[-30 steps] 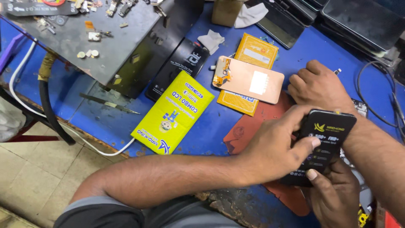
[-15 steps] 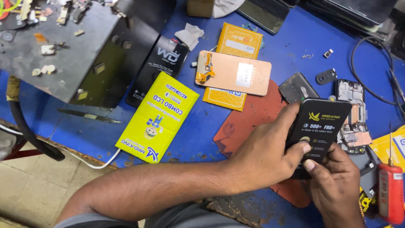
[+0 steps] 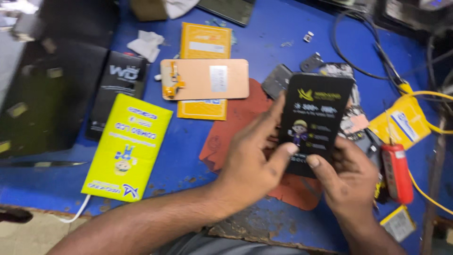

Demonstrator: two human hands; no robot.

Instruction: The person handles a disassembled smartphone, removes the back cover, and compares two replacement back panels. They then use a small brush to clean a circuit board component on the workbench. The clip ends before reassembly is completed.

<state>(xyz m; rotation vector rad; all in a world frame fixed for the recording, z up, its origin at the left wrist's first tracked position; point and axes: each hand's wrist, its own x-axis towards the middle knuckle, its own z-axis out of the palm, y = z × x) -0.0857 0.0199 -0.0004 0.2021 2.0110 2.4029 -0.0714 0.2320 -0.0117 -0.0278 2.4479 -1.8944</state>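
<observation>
Two hands hold one package near the bench's front edge. Your left hand (image 3: 250, 165) grips the black box (image 3: 315, 123) from its left side, thumb pressed on the lower front face and fingers curled behind the left edge. Your right hand (image 3: 349, 182) supports the box's near end from below, thumb on the bottom front corner and fingers closed behind it. The box is a tall black rectangle, tilted slightly, with a yellow emblem at its far end, pale lettering below it and a small cartoon figure at mid-face. It is held above a red-brown mat (image 3: 236, 127) that lies on the blue workbench (image 3: 278, 38).

To the near left, a bright yellow-green rectangular package (image 3: 128, 146) lies flat, its print in blue with a small cartoon figure. Just beyond it lies a black rectangular package (image 3: 114, 94) with white lettering.

At centre, farther out, a pale peach panel (image 3: 205, 79) with a white label and an orange flex strip rests across an orange package (image 3: 204, 71).

To the right of the black box, a red tool handle (image 3: 396, 172) lies near a yellow packet (image 3: 401, 122) with a white-and-blue label. Yellow and black cables run along the far right edge.
</observation>
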